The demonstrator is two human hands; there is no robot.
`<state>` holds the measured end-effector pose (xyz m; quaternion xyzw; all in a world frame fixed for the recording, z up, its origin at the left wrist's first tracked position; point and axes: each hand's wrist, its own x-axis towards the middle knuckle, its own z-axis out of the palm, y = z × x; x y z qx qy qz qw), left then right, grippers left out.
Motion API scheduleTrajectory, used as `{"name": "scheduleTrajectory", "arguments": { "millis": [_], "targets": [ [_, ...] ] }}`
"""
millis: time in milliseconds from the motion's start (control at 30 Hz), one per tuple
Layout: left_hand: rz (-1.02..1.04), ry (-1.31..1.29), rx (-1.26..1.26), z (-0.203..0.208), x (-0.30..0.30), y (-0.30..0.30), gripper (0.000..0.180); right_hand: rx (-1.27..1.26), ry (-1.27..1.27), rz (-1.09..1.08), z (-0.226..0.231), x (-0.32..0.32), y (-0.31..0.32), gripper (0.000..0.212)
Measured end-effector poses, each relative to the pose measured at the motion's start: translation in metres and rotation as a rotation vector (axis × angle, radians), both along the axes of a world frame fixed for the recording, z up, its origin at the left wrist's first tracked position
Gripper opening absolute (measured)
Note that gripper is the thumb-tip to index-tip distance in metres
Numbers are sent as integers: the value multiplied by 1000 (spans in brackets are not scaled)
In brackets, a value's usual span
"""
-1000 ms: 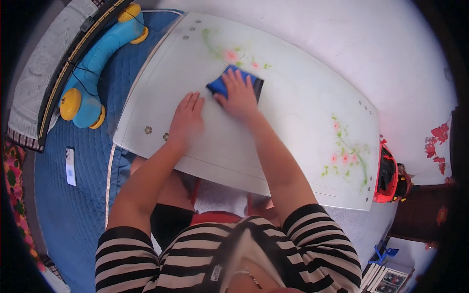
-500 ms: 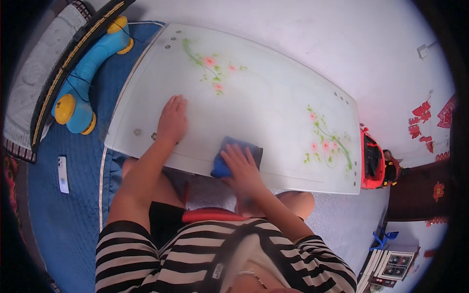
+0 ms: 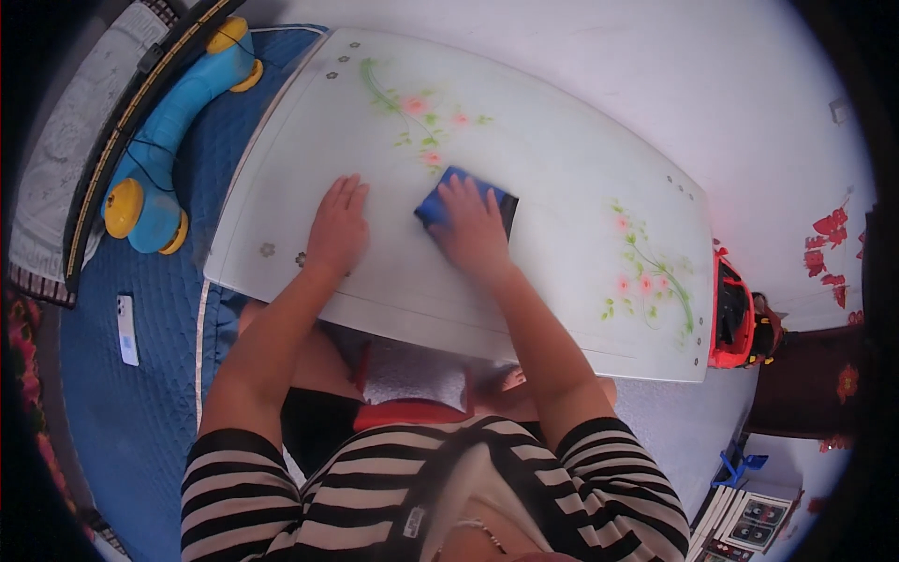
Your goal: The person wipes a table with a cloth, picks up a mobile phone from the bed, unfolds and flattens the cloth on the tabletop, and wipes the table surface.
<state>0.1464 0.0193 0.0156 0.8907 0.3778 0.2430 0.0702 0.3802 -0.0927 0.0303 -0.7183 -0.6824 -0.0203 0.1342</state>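
Observation:
My right hand point(image 3: 471, 228) holds a folded blue cloth point(image 3: 433, 208) down against the white tabletop point(image 3: 552, 206), its fingers spread over the top. The cloth has a darker edge showing by the fingers' right side. Part of it is hidden under my palm. To the left, my left hand point(image 3: 339, 223) lies flat on the same table, open and with nothing in it. Pink flowers with green stems point(image 3: 412, 108) are printed on the tabletop just beyond the cloth.
A blue quilted cover point(image 3: 94, 403) lies at the left, bearing a phone point(image 3: 127, 330) and a blue and yellow toy point(image 3: 173, 122). Past the table's right end stands a red object point(image 3: 732, 314). A white wall point(image 3: 637, 84) runs behind. A red seat point(image 3: 412, 412) shows below me.
My right hand and the blue cloth have slid away from the table's near edge, toward its middle. My left hand stays almost where it was. The view has shifted slightly.

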Motion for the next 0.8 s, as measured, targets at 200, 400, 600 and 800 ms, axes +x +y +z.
{"name": "scheduleTrajectory", "arguments": {
  "millis": [200,400,600,800],
  "targets": [
    [7,24,-64,2,-5,0,58,-33,-3,-118,-7,46,85,67],
    [7,50,-41,-2,2,2,54,-95,30,-311,-10,125,137,70],
    [0,25,-36,5,1,-2,55,-21,-3,-400,-21,136,100,70],
    [-12,23,12,2,-4,2,55,37,-43,-329,-15,99,-2,68]
  ]
}}
